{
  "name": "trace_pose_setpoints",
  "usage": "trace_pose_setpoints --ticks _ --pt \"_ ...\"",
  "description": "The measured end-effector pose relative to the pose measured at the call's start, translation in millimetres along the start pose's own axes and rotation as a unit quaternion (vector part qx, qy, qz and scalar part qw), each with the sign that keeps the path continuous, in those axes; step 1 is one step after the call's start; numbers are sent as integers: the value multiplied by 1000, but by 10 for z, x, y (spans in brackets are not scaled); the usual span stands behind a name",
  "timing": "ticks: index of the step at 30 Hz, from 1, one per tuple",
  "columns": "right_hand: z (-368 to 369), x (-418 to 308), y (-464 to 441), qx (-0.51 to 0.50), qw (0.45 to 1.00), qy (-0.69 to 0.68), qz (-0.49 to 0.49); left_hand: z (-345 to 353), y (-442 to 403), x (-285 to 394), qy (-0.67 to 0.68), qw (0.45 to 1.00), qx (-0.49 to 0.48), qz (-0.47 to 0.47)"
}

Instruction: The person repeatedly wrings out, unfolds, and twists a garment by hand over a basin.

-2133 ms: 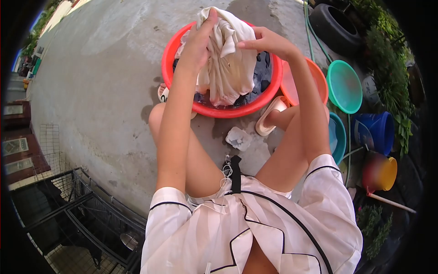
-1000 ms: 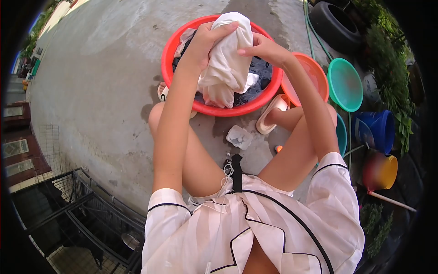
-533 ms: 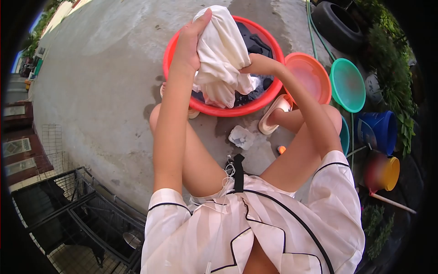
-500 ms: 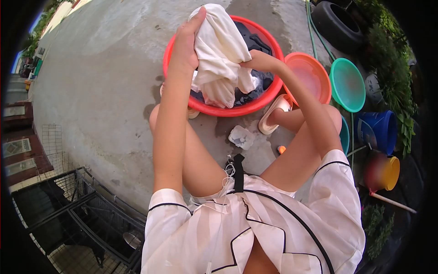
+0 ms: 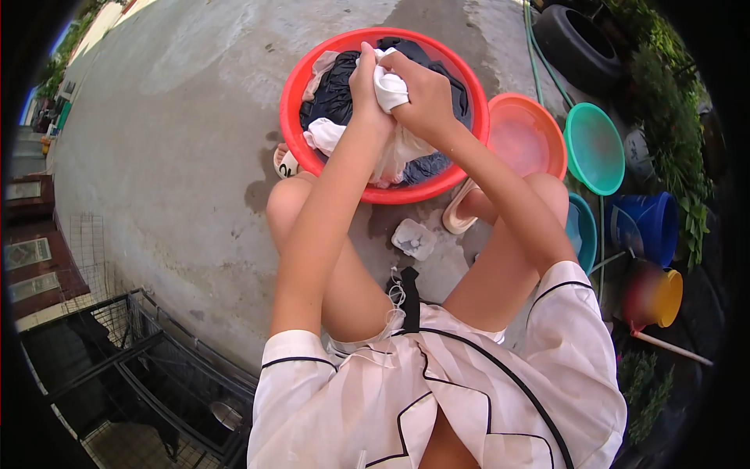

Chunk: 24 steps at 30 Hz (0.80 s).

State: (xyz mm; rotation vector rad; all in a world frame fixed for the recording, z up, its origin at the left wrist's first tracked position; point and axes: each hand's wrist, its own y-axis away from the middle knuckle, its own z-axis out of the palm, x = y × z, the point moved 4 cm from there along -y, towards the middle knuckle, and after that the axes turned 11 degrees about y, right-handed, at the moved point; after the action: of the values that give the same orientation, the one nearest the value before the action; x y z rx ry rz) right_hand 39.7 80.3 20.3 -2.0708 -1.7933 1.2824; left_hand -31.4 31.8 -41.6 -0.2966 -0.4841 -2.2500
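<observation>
A bunched white cloth (image 5: 390, 90) is squeezed between my two hands over a red basin (image 5: 294, 105). My left hand (image 5: 367, 92) is closed round its left side, thumb up. My right hand (image 5: 423, 94) grips it from the right, fingers bent over it. The cloth's lower part hangs below my hands into the basin. Dark wet clothes (image 5: 332, 90) lie in the basin, with another white piece (image 5: 323, 136) at the left. How far the fingers wrap beneath the cloth is hidden.
An orange basin (image 5: 525, 137), a green basin (image 5: 595, 148) and a blue bucket (image 5: 644, 227) stand at the right. A small white container (image 5: 413, 239) sits on the ground between my feet. A black tire (image 5: 580, 48) lies at the upper right, a black metal frame (image 5: 156, 352) at the lower left.
My hands have come closer together, and the cloth, spread and raised before, is now bunched tightly between them. More of the dark clothes in the basin shows.
</observation>
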Motion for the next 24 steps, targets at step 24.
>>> trace_pose_setpoints --ticks 24 --pt "102 -273 86 20 998 -58 -15 -243 -213 190 78 966 -222 -106"
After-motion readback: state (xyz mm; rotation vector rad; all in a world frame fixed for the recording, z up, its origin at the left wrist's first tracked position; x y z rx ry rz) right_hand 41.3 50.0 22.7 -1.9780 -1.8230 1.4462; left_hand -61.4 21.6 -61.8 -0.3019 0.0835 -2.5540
